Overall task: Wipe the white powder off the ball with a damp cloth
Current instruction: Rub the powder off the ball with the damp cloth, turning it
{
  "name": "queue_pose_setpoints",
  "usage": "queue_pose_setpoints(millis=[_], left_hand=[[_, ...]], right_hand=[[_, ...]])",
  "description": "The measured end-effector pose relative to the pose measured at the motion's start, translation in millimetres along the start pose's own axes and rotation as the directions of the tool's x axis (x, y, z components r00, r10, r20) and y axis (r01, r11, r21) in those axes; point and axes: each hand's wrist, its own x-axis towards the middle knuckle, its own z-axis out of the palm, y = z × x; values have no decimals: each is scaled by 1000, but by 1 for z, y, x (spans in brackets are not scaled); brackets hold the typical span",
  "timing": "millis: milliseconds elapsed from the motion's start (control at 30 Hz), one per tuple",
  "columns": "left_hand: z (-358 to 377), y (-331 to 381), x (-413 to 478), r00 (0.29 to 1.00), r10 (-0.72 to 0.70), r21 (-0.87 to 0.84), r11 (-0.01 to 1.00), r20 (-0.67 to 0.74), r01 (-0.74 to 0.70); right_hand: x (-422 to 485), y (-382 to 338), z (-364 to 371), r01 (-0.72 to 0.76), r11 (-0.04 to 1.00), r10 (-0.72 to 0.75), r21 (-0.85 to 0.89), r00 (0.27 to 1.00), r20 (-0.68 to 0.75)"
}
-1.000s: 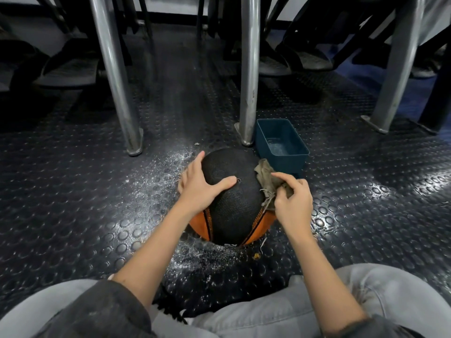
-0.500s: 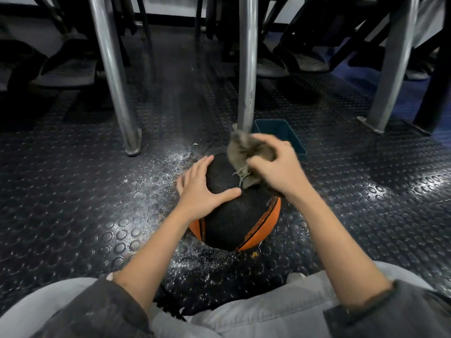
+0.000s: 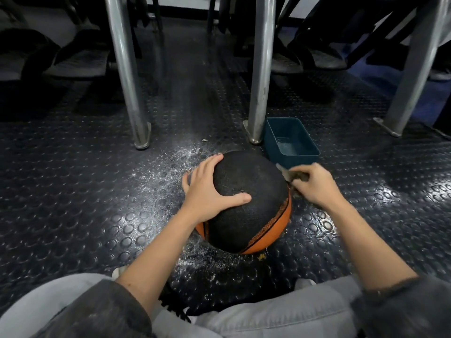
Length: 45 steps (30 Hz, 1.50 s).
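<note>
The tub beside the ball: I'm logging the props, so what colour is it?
The tub is dark teal blue, clearest in the head view.

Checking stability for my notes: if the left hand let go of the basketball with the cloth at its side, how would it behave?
It would probably roll: the basketball is round, on the studded floor, steadied only by the left hand spread over its top. The right hand holds the cloth at its right side, so rubbing would likely push it leftward.
</note>
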Motion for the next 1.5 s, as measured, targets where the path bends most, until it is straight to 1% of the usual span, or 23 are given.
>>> queue_pose_setpoints(millis=[33,100,167,200,267,333,367,433,500,600,700,767,833,900,967,1033,1100,1133,1200,1267,1333,1400,1500], left_hand=[[-1,-2,-1,1000,-4,-4,1000,-3,4],[-2,-3,-1,1000,-11,-7,1000,-7,11],[-1,-1,-2,1000,-12,-8,1000,-4,11],[-1,1,-2,1000,-8,-3,1000,-2,8],[2,2,-1,1000,10,12,1000,-12,-10],[4,1,-1,999,25,34,999,-20,-24],[4,1,-1,1000,24,40,999,-16,-23],[4,3,-1,1000,20,39,999,-7,-20],[3,4,0,1000,13,36,999,-8,-12],[3,2,0,1000,15,32,999,-4,-14],[3,3,-3,1000,25,35,999,3,-25],[5,7,-3,999,38,46,998,7,-38],[7,10,-3,998,52,67,996,17,-53],[8,9,-4,998,64,68,996,17,-65],[8,7,-5,998,67,60,996,5,-67],[8,7,-4,998,59,79,995,-4,-58],[9,6,-3,999,45,99,994,-6,-45],[8,6,-2,999,35,103,994,0,-35],[7,6,-3,1000,22,86,996,9,-22],[6,7,-4,1000,25,71,997,18,-27],[6,8,-4,999,35,72,997,20,-36],[6,8,-4,999,38,75,996,22,-39],[6,8,-5,999,43,60,997,23,-44]], right_hand=[[0,5,1,-17,1000,17,10,1000,5],[3,-2,-3,22,988,-7,154,995,-101],[2,-27,-14,158,939,-85,305,967,-240],[0,-41,-20,245,912,-153,329,947,-281],[-10,-65,-21,376,886,-312,272,917,-251],[-20,-79,-9,419,899,-408,127,907,-103],[-20,-80,-4,411,910,-409,64,912,-41],[-11,-77,-1,379,925,-379,38,925,5],[7,-73,-1,360,932,-361,32,932,16],[36,-54,3,259,966,-259,17,966,4],[53,-27,13,125,974,-131,190,991,23],[55,-13,15,81,970,-92,230,995,34],[53,-2,15,37,988,-36,153,999,-7],[48,-1,8,43,980,-23,194,995,-101],[44,-27,-5,187,928,-125,323,971,-202],[36,-63,-13,346,875,-296,338,936,-190],[24,-87,-8,429,886,-429,177,903,-40],[20,-90,-2,440,895,-444,75,896,32],[19,-86,4,406,914,-405,-11,913,50],[25,-76,5,348,937,-348,-13,937,23],[37,-61,5,248,968,-248,-18,969,2],[44,-42,7,140,989,-139,42,990,-18],[38,-6,13,-11,999,11,41,1000,17]])
